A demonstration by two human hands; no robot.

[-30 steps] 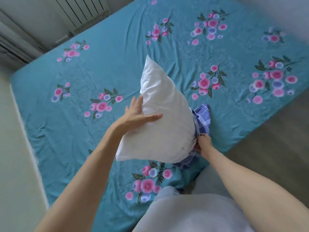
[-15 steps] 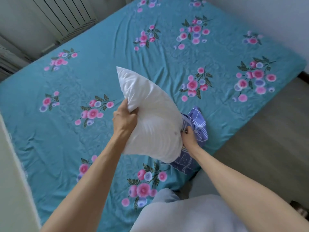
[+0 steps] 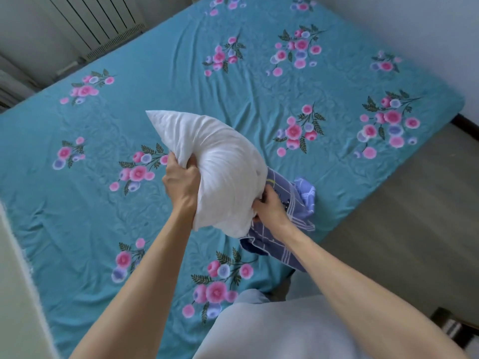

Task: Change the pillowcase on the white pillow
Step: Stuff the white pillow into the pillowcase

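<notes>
White pillow (image 3: 223, 177) raised over the bed's (image 3: 181, 81) near edge, left hand (image 3: 181, 182) clenched on it, right hand (image 3: 269, 208) gripping the blue checked pillowcase (image 3: 293, 216) round its lower end

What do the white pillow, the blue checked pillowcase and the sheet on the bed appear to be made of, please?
White pillow: soft filled fabric, slightly glossy; it creases and bunches where the left hand grips it.
Blue checked pillowcase: thin matte woven cloth, probably cotton; it hangs limp in folds.
Sheet: thin teal printed cloth with flowers, finely wrinkled; fibre unclear.
</notes>
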